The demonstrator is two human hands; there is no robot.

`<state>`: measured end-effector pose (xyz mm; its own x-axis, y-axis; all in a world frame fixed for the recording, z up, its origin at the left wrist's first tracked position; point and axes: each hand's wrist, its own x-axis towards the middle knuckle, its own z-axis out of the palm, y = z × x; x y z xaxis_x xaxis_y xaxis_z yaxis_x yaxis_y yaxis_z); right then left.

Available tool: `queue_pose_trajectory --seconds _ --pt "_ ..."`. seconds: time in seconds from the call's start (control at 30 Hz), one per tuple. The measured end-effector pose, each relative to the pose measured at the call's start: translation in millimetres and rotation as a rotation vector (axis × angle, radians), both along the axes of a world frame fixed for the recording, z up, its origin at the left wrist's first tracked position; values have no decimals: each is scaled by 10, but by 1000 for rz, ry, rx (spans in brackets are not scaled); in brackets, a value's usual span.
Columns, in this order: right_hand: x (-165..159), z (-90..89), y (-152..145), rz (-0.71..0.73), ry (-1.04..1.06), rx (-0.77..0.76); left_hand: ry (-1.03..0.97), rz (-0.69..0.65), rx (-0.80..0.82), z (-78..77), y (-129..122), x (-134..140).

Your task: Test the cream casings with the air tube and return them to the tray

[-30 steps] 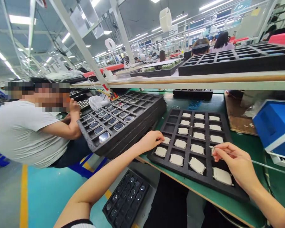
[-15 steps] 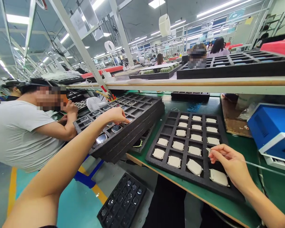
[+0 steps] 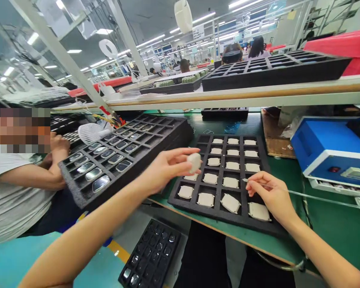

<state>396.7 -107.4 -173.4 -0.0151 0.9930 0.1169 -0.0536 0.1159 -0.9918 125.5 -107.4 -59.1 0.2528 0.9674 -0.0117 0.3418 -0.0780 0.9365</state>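
My left hand (image 3: 171,168) pinches a pale, rounded-square watch case (image 3: 194,163) between thumb and fingers, above the left side of a black foam tray (image 3: 195,204). In that tray's compartments lie several cream watch cases (image 3: 205,199), some slightly turned. Over the tray's right part, my right hand (image 3: 267,190) is closed on a slim pen-like tool (image 3: 246,180) with a light tip; a clear hose (image 3: 321,198) runs from it to the right. To the left, a stack of black foam trays (image 3: 165,140) carries watch cases with dark glossy faces (image 3: 101,183) and some vacant compartments.
A blue machine box (image 3: 333,148) stands at the right. A shelf edge (image 3: 228,98) with more trays crosses above the bench. On the floor is another black tray (image 3: 150,256). A co-worker (image 3: 27,176) sits at the left, beside a small white fan (image 3: 91,133).
My left hand has moved right from the stacked trays, bringing a watch case over the other tray. My right hand still holds the tool over that tray. The view has swung right.
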Motion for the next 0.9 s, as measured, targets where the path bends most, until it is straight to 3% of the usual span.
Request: queue_pose_trajectory --seconds 0.1,0.2,0.27,0.4,0.9 --pt "1 11 -14 -11 54 12 -456 -151 -299 -497 200 440" --pt "-1 24 -3 -20 100 13 -541 -149 -402 -876 479 750" --pt "-7 24 16 -14 116 -1 -534 -171 -417 -1015 594 856" --pt "-25 12 48 -14 144 -18 -519 -183 -431 -1095 626 885" --pt "-42 42 48 0 83 -23 -316 -277 -276 -1080 577 902"
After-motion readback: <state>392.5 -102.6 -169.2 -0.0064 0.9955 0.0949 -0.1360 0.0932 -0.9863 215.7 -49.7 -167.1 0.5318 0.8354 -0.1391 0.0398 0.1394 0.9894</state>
